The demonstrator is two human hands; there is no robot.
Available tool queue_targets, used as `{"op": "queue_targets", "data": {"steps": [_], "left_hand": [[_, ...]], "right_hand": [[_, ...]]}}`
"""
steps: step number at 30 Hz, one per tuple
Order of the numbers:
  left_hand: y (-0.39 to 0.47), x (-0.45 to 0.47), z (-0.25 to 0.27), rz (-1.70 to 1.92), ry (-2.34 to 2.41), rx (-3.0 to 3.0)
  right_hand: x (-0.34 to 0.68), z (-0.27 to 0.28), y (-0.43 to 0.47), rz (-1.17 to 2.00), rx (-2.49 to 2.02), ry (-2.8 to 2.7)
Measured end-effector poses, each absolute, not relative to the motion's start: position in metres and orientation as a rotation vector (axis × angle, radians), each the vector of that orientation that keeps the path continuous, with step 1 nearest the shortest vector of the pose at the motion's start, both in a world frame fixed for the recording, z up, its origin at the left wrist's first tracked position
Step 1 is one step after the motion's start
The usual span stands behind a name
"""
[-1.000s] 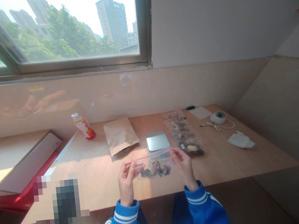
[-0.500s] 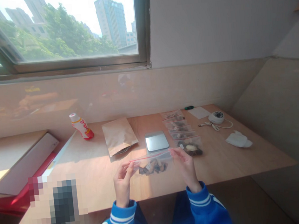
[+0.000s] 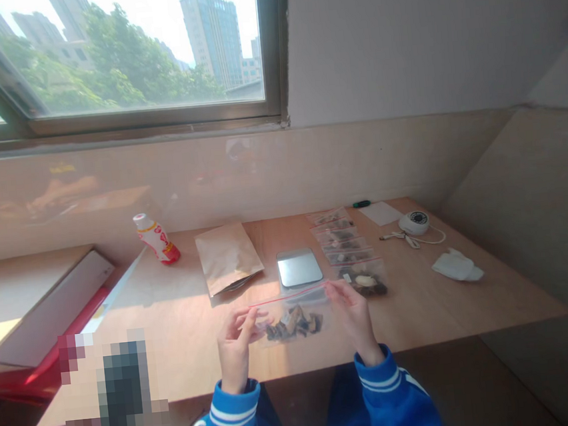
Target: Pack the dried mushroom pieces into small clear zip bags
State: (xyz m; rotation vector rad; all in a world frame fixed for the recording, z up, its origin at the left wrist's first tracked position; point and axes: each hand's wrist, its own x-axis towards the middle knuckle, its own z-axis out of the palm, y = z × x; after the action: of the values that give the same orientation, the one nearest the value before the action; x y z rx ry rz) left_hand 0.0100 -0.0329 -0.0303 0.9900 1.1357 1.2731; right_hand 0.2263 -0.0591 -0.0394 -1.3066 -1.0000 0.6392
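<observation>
A clear zip bag (image 3: pixel 297 320) with a red seal strip hangs between my two hands over the table's near side. Brown and dark dried pieces lie along its bottom, with a small white label among them. My left hand (image 3: pixel 236 341) pinches the bag's upper left corner. At the upper right corner, my right hand (image 3: pixel 351 310) grips the strip's end between thumb and fingers. Just beyond the bag is a flat scale (image 3: pixel 299 268) with a shiny top. Right of the scale, a filled zip bag (image 3: pixel 363 278) lies close to my right hand.
Several more filled zip bags (image 3: pixel 339 238) overlap in a row behind. A brown paper pouch (image 3: pixel 229 258) and a red-white bottle (image 3: pixel 157 240) are on the left. On the right are a white round device with a cable (image 3: pixel 414 222), crumpled tissue (image 3: pixel 456 266), paper (image 3: pixel 380 213) and a green-handled object (image 3: pixel 361 203).
Both hands keep their grip on the zip bag, which stays nearly in place. The pieces inside have shifted slightly, and the whole view has moved a little.
</observation>
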Motion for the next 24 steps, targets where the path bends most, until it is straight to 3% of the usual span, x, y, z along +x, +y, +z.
{"op": "queue_targets", "data": {"steps": [9, 18, 24], "left_hand": [[-0.035, 0.017, -0.029, 1.305, 1.142, 0.990], [-0.032, 0.021, -0.030, 1.274, 1.090, 0.980], [-0.032, 0.023, -0.030, 1.260, 1.013, 1.025]], "right_hand": [[0.225, -0.039, -0.059, 0.542, -1.336, -0.985], [0.216, -0.028, -0.060, 0.904, -1.141, -0.839], [0.214, -0.030, -0.058, 0.892, -1.153, -0.786]]}}
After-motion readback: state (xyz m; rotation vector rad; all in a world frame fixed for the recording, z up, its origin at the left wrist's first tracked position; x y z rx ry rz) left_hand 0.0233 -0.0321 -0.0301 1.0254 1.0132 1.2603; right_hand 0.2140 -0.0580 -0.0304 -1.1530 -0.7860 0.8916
